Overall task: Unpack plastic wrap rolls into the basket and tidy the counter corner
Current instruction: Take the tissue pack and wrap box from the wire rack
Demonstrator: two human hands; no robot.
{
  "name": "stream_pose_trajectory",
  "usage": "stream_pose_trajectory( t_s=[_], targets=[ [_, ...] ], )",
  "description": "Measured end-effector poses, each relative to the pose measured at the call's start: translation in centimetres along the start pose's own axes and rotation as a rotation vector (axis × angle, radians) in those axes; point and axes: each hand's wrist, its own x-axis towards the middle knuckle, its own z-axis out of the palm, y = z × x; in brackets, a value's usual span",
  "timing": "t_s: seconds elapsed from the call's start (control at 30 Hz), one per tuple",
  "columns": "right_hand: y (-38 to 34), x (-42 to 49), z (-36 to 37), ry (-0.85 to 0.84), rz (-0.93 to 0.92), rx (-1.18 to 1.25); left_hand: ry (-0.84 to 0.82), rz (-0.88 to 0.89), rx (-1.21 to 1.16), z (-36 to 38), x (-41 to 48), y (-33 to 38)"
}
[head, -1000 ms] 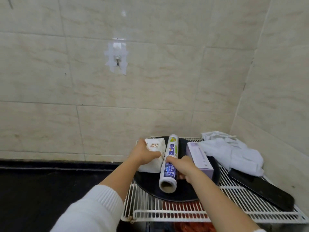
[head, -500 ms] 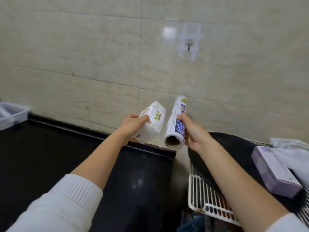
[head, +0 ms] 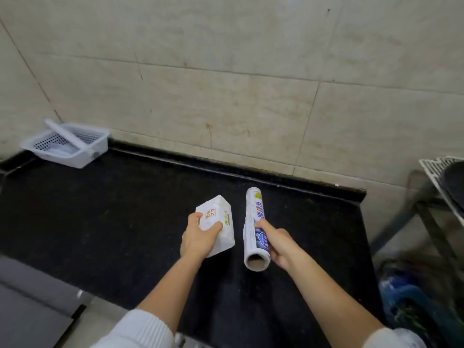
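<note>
head cam is looking down at a black speckled surface (head: 125, 209) that runs along a beige tiled wall (head: 226, 71). from where i'm sitting both hands are out over the middle of it, white sleeves (head: 135, 332) pushed up on the forearms.

left hand (head: 198, 241) is wrapped around a small white paper pack (head: 218, 222) with some orange and green print on it, thumb on the top face, fingers closed round the near end. right hand (head: 278, 246) is closed on a plastic wrap roll (head: 254, 222), gripping the nearer half where the blue label is. the roll points away from the camera with its open cardboard core facing me. can't really tell if either one is touching the surface or held just above it. pack and roll sit just beside each other, not touching.

the basket (head: 67, 145) is way off in the far left corner against the wall, white perforated plastic, with a long white stick-like thing (head: 66, 134) leaning across it, and something else lying low inside that i can't make out.

right edge has a white wire rack (head: 437, 167) with something dark and round (head: 454, 182) on it, on a stand past the end of the surface, and there's a blurry blue bag (head: 411, 297) down below.
</note>
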Motion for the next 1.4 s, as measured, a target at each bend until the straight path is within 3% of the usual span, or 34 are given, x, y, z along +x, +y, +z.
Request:
stream_pose_trajectory(
  t_s=[0.2,0.4,0.6,0.77,1.17,1.4],
  targets=[
    [6.9,0.7,1.2,0.188,-0.057,-0.308,-0.037,0.050,0.286,1.0,0.2,-4.4],
    [9.5,0.9,1.6,0.332,-0.088,-0.709,-0.147,0.167,0.518,2.3,-0.2,-7.0],
    [9.1,1.3,0.8,0.288,-0.044,-0.708,-0.169,0.193,0.542,2.7,0.4,-7.6],
    [4.7,-0.2,-2.5,0.322,-0.125,-0.600,-0.092,0.437,0.623,4.5,0.1,-3.1],
    [-12.2,-12.5,-25.2,0.729,-0.561,-0.723,-0.344,0.916,0.559,21.3,-9.9,19.9],
    [-15.7,-18.2,-41.9,0.922,-0.613,-0.846,-0.496,0.976,0.458,33.1,-20.9,25.6]
  ],
)
